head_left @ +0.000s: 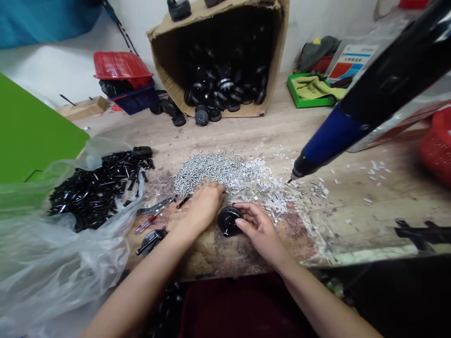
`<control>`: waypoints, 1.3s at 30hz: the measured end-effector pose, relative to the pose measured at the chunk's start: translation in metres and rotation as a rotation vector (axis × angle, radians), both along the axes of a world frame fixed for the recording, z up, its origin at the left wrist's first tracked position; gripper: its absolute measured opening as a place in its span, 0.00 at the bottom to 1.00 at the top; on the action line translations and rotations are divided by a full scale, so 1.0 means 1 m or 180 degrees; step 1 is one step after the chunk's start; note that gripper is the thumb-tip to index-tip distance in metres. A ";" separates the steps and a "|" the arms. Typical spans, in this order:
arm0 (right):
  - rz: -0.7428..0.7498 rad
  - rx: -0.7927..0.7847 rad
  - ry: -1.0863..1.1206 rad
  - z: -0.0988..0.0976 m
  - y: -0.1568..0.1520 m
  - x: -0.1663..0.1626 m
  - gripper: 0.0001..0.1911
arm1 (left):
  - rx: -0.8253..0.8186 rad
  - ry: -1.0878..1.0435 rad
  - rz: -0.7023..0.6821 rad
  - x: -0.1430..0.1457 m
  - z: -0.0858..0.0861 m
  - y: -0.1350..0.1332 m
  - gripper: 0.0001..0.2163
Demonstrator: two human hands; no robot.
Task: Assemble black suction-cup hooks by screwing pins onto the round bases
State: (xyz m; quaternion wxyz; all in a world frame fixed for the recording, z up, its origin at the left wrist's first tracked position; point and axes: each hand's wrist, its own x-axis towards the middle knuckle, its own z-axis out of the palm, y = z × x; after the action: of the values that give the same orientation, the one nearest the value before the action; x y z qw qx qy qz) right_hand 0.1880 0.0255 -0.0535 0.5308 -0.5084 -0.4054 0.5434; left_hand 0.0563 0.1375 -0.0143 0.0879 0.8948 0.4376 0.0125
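Disc (227, 218), black and round, is just above the near part of the bench (197, 260), or maybe resting on it; I can't tell which. It is in front of the person, just beside the left hand (206, 202). The right hand (260, 226) has hold of it, with the thumb on its face and the other fingers bent round its far right edge.

The left hand is at the near edge of a pile of screws (199, 171). Its fingers are bent and close together, but I can't see if they pinch a screw.

The disc shines, so it looks hard and smooth, like plastic. I think it is light, stiff and not easy to break. It could be a bit slippery, so the rim is the best place to hold it, with the thumb on one side and fingers on the other. That leaves the middle free. The screws look tiny and hard, best picked up with fingertips.

White bits (278, 204) lie right of the screws, under the tip of a big driver (329, 136). One more disc (151, 241) lies by the left arm.
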 end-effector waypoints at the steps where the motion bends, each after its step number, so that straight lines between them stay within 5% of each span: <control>1: -0.0045 0.0019 0.0001 0.001 -0.001 0.001 0.14 | 0.0030 0.0039 0.0003 0.001 -0.001 0.000 0.08; 6: -0.0400 0.0201 0.0390 0.005 -0.003 0.007 0.21 | 0.0035 0.0148 0.0088 0.005 0.001 -0.001 0.09; 13: -0.0301 0.0322 0.0646 0.009 -0.008 0.008 0.23 | -0.0002 0.0047 0.0330 0.007 -0.005 0.004 0.08; 17: -0.0334 0.0347 0.0652 0.010 -0.011 0.009 0.23 | -0.0126 -0.0206 0.0353 0.000 0.007 -0.001 0.06; 21: -0.0358 0.0310 0.0663 0.014 -0.014 0.010 0.22 | -0.0201 -0.1316 0.0165 -0.012 0.029 -0.032 0.06; 25: -0.0263 0.0320 0.0541 0.022 -0.017 0.009 0.21 | -0.0030 -0.2542 -0.0210 -0.014 0.033 -0.068 0.02; 39: 0.0273 0.0524 -0.0496 0.060 -0.022 0.017 0.26 | 0.0018 -0.3453 0.0326 -0.020 0.027 -0.095 0.06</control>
State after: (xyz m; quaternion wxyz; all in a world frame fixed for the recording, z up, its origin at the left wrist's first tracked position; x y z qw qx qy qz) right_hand 0.2046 0.0030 0.0067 0.5140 -0.4860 -0.5101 0.4894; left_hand 0.0364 0.0423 0.0125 0.2979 0.7377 0.3724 0.4779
